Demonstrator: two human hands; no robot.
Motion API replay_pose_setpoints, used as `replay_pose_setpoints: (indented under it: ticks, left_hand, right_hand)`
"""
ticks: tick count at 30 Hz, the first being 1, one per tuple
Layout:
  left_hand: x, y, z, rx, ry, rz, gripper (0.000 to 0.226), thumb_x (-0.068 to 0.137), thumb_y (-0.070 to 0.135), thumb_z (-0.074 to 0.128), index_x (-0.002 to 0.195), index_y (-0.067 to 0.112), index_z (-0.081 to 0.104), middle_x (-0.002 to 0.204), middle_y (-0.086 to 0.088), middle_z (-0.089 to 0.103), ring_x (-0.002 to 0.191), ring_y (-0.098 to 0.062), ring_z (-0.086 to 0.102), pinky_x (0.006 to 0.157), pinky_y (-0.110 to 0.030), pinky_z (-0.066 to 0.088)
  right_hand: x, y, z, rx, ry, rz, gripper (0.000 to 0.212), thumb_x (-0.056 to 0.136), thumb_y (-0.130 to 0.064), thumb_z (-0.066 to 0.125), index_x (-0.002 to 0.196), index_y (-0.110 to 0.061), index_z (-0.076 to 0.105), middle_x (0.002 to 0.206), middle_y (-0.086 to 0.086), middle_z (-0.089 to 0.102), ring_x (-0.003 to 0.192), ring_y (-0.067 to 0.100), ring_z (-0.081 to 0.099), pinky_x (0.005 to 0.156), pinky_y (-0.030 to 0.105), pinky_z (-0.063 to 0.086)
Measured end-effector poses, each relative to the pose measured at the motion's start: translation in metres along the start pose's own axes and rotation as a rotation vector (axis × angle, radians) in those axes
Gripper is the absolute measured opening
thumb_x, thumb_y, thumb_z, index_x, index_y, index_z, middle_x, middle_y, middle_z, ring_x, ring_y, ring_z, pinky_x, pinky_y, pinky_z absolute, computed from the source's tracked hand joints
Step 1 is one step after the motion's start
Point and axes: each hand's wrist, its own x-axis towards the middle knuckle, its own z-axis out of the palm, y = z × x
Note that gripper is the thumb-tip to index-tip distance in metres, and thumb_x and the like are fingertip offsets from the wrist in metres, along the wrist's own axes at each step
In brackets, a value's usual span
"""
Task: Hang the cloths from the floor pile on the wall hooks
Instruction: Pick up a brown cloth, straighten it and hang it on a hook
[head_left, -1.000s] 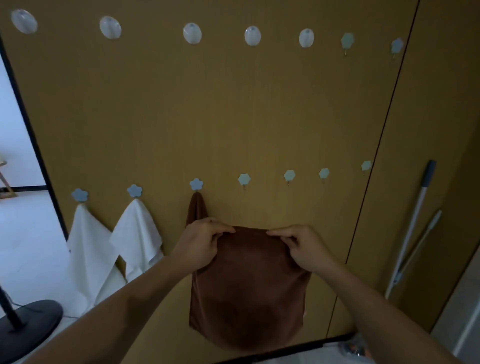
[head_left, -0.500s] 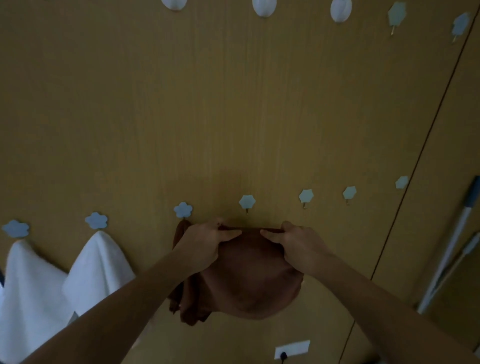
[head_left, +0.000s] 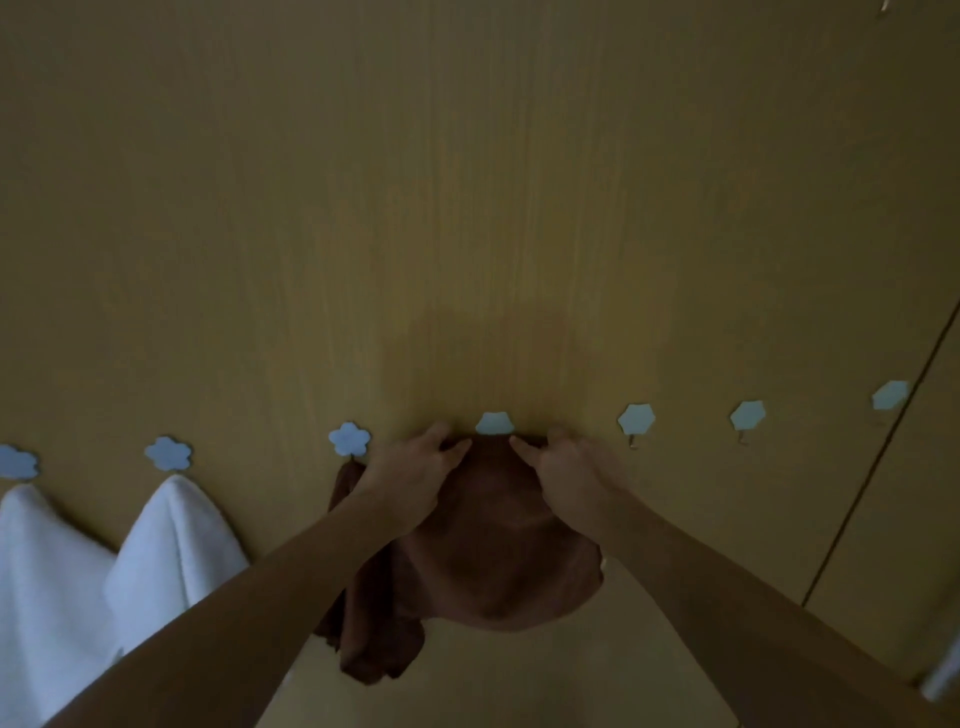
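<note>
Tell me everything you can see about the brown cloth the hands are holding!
The brown cloth looks soft and fuzzy, like a towel. Its top edge is bunched just under a blue hook on the wooden wall, pinched by the left hand and right hand. It sags in a rounded pouch below them. Another brown cloth hangs behind it from the flower hook.

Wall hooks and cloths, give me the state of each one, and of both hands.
Brown cloth: top edge held up at the fourth hook, not yet released.
Second brown cloth: hangs from the flower hook.
Two white cloths: hanging, each under its own hook.
Hexagon hooks to the right: bare.
Left hand: grip pinching the cloth's edge.
Right hand: likewise.
</note>
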Motion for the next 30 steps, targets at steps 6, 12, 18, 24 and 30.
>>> replay_pose_setpoints:
  ticks: [6,12,18,24,30]
  left_hand:
    - [0.002,0.019,0.025,-0.108,-0.044,-0.057,0.072,0.091,0.011,0.050,0.156,0.032,0.028,0.149,-0.002,0.037,0.113,-0.029,0.059,0.082,-0.039,0.056]
    - [0.003,0.035,0.049,-0.443,0.090,-0.185,0.061,0.087,0.008,0.045,0.144,0.027,0.053,0.142,-0.005,0.052,0.119,-0.030,0.059,0.095,-0.038,0.051]
    - [0.011,0.057,0.062,-0.797,0.172,-0.376,0.056,0.082,-0.011,0.049,0.134,0.005,0.062,0.129,-0.009,0.063,0.123,-0.026,0.058,0.104,-0.017,0.036]
    - [0.007,0.063,0.050,-0.794,0.117,-0.400,0.044,0.083,0.010,0.054,0.123,0.017,0.072,0.120,-0.001,0.071,0.112,-0.014,0.062,0.095,-0.015,0.041]
    - [-0.004,0.081,0.067,-0.763,-0.067,-0.509,0.043,0.078,0.037,0.045,0.084,0.007,0.075,0.086,-0.010,0.074,0.089,-0.032,0.068,0.069,-0.026,0.041]
  right_hand:
    - [-0.001,0.000,0.059,0.220,0.119,0.010,0.060,0.088,-0.025,0.070,0.143,-0.038,0.049,0.095,0.010,0.058,0.064,0.022,0.059,0.064,0.038,0.057]
    - [-0.005,-0.017,0.072,0.676,0.173,0.011,0.046,0.093,-0.031,0.051,0.138,-0.028,0.058,0.098,0.015,0.065,0.082,0.031,0.063,0.084,0.032,0.052]
    - [-0.009,-0.028,0.076,0.953,0.138,0.056,0.047,0.097,-0.013,0.046,0.140,-0.028,0.057,0.116,0.007,0.071,0.103,0.027,0.065,0.083,0.029,0.048]
    - [-0.012,-0.034,0.093,0.760,0.210,0.137,0.024,0.088,-0.026,0.052,0.096,-0.025,0.074,0.086,0.003,0.058,0.088,0.032,0.056,0.073,0.039,0.044]
    - [-0.021,-0.036,0.104,0.959,0.283,0.221,0.015,0.091,-0.012,0.058,0.088,-0.016,0.071,0.079,0.001,0.063,0.076,0.024,0.057,0.065,0.031,0.041]
